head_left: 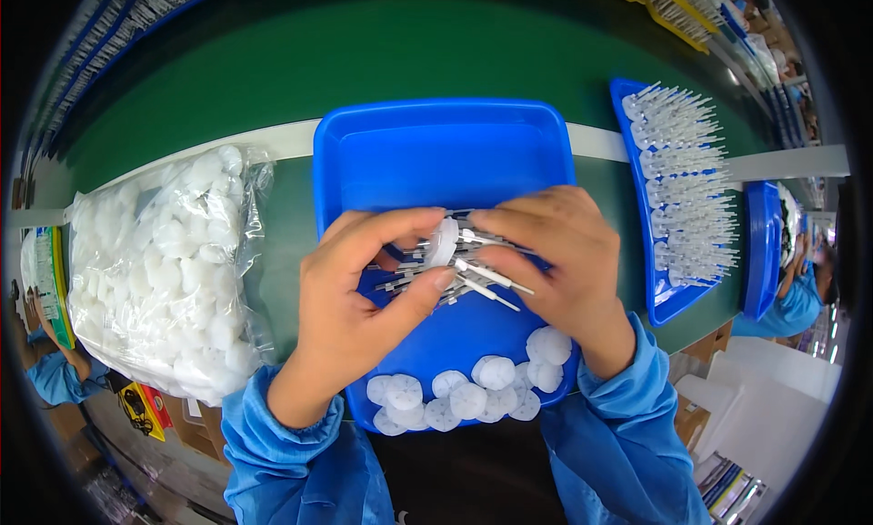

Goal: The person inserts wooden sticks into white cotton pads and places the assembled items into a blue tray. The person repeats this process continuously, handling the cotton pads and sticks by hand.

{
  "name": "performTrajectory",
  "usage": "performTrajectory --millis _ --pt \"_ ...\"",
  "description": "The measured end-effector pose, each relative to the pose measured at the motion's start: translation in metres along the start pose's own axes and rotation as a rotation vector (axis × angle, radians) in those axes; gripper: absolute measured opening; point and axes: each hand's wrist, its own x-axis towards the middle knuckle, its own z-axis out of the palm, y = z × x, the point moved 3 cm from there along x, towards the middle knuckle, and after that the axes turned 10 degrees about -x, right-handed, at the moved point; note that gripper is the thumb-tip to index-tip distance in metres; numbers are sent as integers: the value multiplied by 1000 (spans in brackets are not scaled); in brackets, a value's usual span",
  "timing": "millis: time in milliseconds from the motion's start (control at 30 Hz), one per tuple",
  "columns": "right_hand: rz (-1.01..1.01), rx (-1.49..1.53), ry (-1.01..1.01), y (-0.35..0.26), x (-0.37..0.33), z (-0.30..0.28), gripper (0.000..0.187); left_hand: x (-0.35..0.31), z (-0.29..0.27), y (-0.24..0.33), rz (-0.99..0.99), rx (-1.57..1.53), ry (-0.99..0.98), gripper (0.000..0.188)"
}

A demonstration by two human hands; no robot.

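My left hand is closed, with thumb and index finger gripping a white round plastic disc turned nearly edge-on. Close against the disc's right side, my right hand pinches a thin rod, mostly hidden by the fingers. Both hands are over a blue tray. Under them lies a loose heap of thin grey and white rods, partly covered by my fingers. Several more white discs are gathered along the tray's near edge.
A clear plastic bag full of white discs lies to the left. At right, a blue tray holds rows of discs with upright rods, and another blue tray stands beyond. Racks line the far left. Other people's blue sleeves show at both sides.
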Motion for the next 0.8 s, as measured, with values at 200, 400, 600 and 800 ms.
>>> performTrajectory --millis 200,400,600,800 --pt "362 616 -77 7 -6 1 27 4 2 16 321 263 32 51" --pt "447 739 -147 -5 -11 13 29 -1 13 12 448 331 71 55" --pt "504 778 -134 0 -16 13 20 3 17 19 514 403 28 56" --pt "499 740 -185 -6 -12 16 21 0 15 16 545 459 38 56"
